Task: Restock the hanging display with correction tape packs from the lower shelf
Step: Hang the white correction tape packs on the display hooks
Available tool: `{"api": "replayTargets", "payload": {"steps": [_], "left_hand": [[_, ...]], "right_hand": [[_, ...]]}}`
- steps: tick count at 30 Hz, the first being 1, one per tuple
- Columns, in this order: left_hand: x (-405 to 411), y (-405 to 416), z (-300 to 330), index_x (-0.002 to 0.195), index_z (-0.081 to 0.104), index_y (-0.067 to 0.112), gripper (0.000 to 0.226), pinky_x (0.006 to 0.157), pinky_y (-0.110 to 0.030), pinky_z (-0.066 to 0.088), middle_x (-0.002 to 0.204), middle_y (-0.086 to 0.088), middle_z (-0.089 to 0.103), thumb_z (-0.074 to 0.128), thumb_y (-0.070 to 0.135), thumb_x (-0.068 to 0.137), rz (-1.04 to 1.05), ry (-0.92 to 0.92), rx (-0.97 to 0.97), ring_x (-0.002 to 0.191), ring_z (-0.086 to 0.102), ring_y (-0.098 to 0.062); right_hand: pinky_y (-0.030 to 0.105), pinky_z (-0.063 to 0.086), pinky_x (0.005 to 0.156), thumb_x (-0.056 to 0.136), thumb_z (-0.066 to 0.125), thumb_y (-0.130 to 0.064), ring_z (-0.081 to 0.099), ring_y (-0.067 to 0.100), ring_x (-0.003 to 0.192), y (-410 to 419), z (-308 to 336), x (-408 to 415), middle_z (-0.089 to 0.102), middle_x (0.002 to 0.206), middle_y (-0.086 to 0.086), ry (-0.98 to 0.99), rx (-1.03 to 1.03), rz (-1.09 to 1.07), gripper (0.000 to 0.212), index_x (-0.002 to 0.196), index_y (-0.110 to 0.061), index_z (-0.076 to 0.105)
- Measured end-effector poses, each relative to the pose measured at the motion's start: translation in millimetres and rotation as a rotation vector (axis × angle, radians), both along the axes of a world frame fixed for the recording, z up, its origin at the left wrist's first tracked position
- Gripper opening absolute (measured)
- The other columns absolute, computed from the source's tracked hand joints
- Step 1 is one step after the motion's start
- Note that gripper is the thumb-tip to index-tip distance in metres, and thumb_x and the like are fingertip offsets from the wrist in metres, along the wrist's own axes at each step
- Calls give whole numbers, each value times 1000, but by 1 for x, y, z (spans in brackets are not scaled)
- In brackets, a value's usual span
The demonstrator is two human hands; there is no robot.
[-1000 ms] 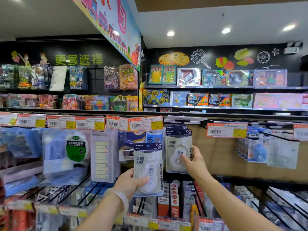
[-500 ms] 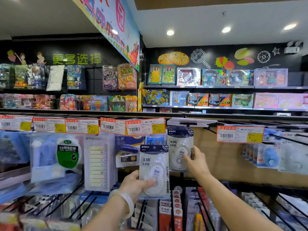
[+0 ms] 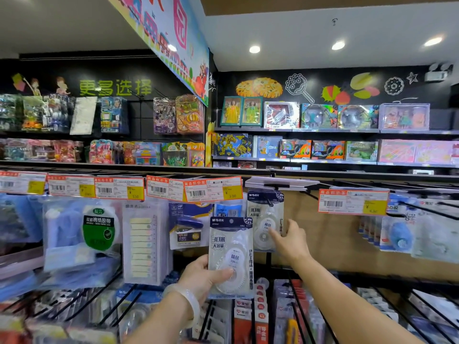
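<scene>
Since the frame a moment earlier, our view has drifted slightly, so the shelf display sits further left and the price tags ride lower; both hands hold much the same pose. Our left hand (image 3: 198, 276), a pale bangle (image 3: 185, 300) on its wrist, is closed around a correction tape pack (image 3: 231, 256), thumb across the clear blister near the bottom, fingers behind. We hold that pack upright in front of the display, below and just left of the hanging packs. Our right hand (image 3: 289, 240) reaches up to the hanging correction tape packs (image 3: 265, 220); its fingers press on the lower right of the front pack's face and its thumb lies at the pack's right edge, a loose grip on the card. Those packs hang in a stack from a peg hook (image 3: 280, 186) under a blank tag holder. To the left hang a stapler pack (image 3: 187, 229), a pack of sticky index tabs (image 3: 144, 242) and a pack of double-sided tape (image 3: 99, 229), under a row of orange price tags (image 3: 193, 191). Below our hands, wire dividers (image 3: 298, 309) split the lower shelf into narrow bins holding upright red and white packs (image 3: 244, 316).
</scene>
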State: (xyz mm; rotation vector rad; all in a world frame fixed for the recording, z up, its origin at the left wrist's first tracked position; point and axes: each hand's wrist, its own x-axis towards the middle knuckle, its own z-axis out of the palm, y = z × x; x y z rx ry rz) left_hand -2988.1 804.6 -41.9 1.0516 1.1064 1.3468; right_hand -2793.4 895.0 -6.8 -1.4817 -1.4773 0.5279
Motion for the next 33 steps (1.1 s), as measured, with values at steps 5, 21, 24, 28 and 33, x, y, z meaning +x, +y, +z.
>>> {"api": "replayTargets", "payload": {"steps": [5, 21, 24, 28, 33], "left_hand": [[12, -13, 0, 100, 62, 4, 31, 89, -49, 52, 102, -19, 70, 68, -13, 75, 3, -27, 7, 96, 66, -35], [76, -74, 20, 88, 60, 19, 30, 64, -21, 53, 84, 2, 68, 80, 7, 69, 239, 262, 202, 77, 65, -11], [81, -73, 31, 98, 60, 18, 36, 71, -26, 54, 86, 3, 69, 81, 11, 69, 266, 272, 238, 80, 67, -12], [82, -68, 39, 105, 60, 15, 41, 72, -25, 53, 94, 0, 70, 81, 15, 70, 270, 270, 248, 85, 67, -15], [81, -59, 38, 105, 61, 17, 41, 71, -25, 52, 96, -3, 69, 81, 15, 70, 268, 273, 229, 86, 67, -16]], "right_hand": [[34, 45, 95, 90, 56, -40, 52, 20, 111, -42, -3, 7, 53, 124, 8, 3, -8, 83, 49, 128, -11, 47], [28, 52, 61, 83, 71, -31, 60, 15, 73, -129, -12, 39, 67, 92, 13, 113, 34, 454, 29, 97, -8, 60], [33, 56, 68, 81, 70, -36, 63, 24, 83, -128, -2, 42, 67, 101, 18, 109, 84, 427, 32, 98, -11, 61], [40, 55, 75, 81, 70, -39, 60, 18, 78, -124, 11, 42, 68, 98, 13, 91, 112, 419, 28, 96, -17, 62], [37, 53, 72, 82, 69, -37, 61, 19, 76, -117, 10, 40, 70, 94, 11, 97, 98, 419, 20, 93, -22, 61]]}}
